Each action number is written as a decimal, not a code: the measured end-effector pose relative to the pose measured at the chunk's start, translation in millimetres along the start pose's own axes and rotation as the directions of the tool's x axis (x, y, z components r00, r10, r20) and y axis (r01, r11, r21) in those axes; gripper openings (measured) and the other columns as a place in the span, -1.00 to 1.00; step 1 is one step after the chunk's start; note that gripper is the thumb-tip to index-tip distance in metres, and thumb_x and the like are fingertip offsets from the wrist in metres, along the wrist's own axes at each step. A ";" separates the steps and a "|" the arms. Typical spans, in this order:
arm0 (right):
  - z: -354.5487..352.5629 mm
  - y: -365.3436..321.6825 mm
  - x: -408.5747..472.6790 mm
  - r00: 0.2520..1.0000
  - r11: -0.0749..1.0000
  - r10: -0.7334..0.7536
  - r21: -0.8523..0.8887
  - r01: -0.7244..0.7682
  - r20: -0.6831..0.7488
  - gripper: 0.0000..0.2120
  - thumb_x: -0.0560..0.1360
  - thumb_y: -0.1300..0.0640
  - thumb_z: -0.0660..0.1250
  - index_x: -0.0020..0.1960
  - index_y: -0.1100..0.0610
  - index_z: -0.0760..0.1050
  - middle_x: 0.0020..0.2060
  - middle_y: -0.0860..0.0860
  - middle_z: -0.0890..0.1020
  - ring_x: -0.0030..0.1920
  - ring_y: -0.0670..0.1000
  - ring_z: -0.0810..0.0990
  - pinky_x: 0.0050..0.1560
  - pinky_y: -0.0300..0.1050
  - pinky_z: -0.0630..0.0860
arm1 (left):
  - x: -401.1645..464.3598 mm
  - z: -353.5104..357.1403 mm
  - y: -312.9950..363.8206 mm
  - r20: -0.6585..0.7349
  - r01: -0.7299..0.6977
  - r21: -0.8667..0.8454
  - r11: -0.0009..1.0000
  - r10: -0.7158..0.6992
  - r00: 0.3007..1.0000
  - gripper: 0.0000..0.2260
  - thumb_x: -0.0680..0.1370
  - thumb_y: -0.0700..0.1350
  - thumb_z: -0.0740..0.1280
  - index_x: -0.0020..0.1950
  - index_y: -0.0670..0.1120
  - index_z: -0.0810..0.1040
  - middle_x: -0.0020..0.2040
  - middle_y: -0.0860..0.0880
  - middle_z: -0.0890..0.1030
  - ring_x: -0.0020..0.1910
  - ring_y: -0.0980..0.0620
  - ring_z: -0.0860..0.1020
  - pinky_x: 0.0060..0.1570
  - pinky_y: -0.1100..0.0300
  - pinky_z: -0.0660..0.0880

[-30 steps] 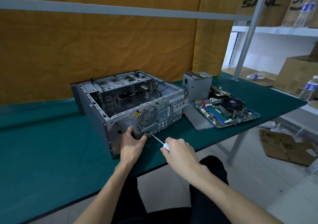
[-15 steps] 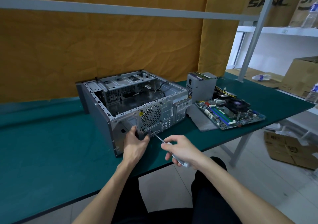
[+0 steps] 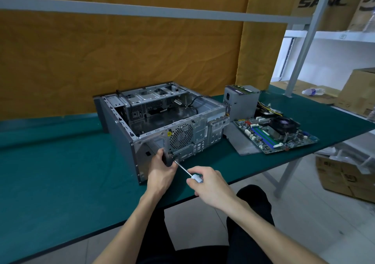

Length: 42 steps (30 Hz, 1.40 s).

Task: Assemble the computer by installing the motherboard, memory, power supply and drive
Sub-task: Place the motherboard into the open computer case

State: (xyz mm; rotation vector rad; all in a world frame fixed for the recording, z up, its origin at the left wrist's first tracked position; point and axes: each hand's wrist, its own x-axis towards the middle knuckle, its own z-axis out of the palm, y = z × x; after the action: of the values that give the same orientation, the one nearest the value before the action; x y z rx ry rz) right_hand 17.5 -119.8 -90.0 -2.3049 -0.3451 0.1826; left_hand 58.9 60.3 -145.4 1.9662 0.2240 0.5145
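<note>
The right hand (image 3: 211, 184), nearest, was closed round the screwdriver (image 3: 187, 171), whose shaft ran up and left to a screw low on the case (image 3: 121, 134) rear panel, where the left hand (image 3: 162, 168) gripped a dark part; beyond, the motherboard (image 3: 276, 134) lay flat beside the case.

Motherboard (image 3: 278, 134) right of case (image 3: 162, 121)
</note>
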 end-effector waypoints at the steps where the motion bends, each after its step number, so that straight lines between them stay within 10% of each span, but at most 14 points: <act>1: 0.9 -0.7 -0.3 1.000 1.000 -0.001 -0.010 0.001 -0.003 -0.68 0.58 -0.05 0.34 0.32 -0.10 0.57 -0.05 -0.05 0.68 -0.07 0.02 0.68 0.03 0.02 0.63 | 0.0 0.0 -0.5 0.002 0.005 -0.006 1.000 -0.005 1.000 -0.76 0.51 -0.16 0.47 0.15 -0.02 0.56 -0.05 0.10 0.67 -0.04 0.12 0.64 0.01 0.19 0.55; 15: 5.7 -3.1 -4.5 0.995 0.988 -0.026 -0.155 0.011 -0.094 -0.68 0.59 -0.05 0.36 0.34 -0.13 0.55 0.00 -0.08 0.69 -0.01 0.04 0.63 -0.05 -0.08 0.55 | 2.8 1.8 -1.5 -0.025 0.024 -0.006 1.000 -0.024 0.999 -0.70 0.51 -0.08 0.51 0.21 -0.05 0.57 0.01 0.09 0.67 0.01 0.11 0.62 0.03 0.24 0.52; 20: 16.1 -12.3 -8.8 0.979 0.929 -0.126 -0.366 0.060 -0.160 -0.95 0.60 0.02 0.37 0.02 -0.03 0.53 -0.18 -0.05 0.63 -0.16 0.13 0.58 -0.23 -0.07 0.36 | 2.9 3.1 0.1 -0.025 0.031 -0.002 1.000 -0.031 0.999 -0.78 0.50 -0.10 0.52 0.08 0.03 0.54 -0.12 0.16 0.65 -0.16 0.29 0.60 -0.16 0.38 0.45; 23: 17.1 -13.6 -3.7 0.994 0.983 -0.026 -0.184 0.007 -0.103 -0.77 0.59 0.04 0.36 -0.16 0.13 0.45 -0.38 -0.03 0.46 -0.36 0.07 0.40 -0.35 -0.06 0.35 | 3.2 3.5 0.3 -0.032 0.043 0.004 0.999 -0.042 0.999 -0.80 0.51 -0.13 0.51 0.04 0.00 0.54 -0.18 0.15 0.64 -0.21 0.32 0.59 -0.27 0.48 0.40; 28: 8.6 -15.7 -3.0 0.995 0.981 0.099 0.162 -0.102 0.030 -0.75 0.60 0.09 0.35 0.19 0.23 0.60 -0.22 0.19 0.65 -0.43 0.08 0.54 -0.43 -0.07 0.47 | 2.6 3.5 0.5 -0.040 0.038 0.003 0.999 -0.038 0.998 -0.82 0.51 -0.15 0.50 0.04 -0.02 0.56 -0.18 0.12 0.65 -0.23 0.25 0.60 -0.22 0.41 0.46; 33: -4.9 -14.4 5.8 0.924 0.660 0.229 0.649 -0.379 0.306 -0.83 0.62 0.19 0.37 0.20 0.16 0.59 -0.30 0.14 0.59 -0.51 -0.04 0.40 -0.54 -0.22 0.30 | 4.6 4.9 0.2 -0.053 0.038 0.035 0.999 -0.037 0.998 -0.79 0.50 -0.10 0.52 -0.02 -0.02 0.50 -0.18 0.04 0.63 -0.18 0.05 0.60 -0.13 0.11 0.53; 42: -9.3 20.5 9.8 0.987 0.957 0.159 0.248 -0.150 -0.015 -0.75 0.55 0.06 0.38 0.20 -0.15 0.56 -0.22 0.04 0.69 -0.59 -0.15 0.43 -0.56 -0.25 0.35 | 7.7 12.7 10.9 -0.140 0.137 0.177 0.975 -0.113 0.984 -0.57 0.42 0.16 0.53 0.06 0.04 0.38 -0.15 0.08 0.61 -0.20 0.01 0.60 -0.11 0.04 0.59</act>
State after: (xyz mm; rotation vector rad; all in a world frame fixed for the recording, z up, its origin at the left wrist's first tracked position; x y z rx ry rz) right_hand 32.9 -136.8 -98.8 -2.0848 -0.1160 0.2494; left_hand 70.7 48.1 -138.3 2.0851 0.4911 0.5556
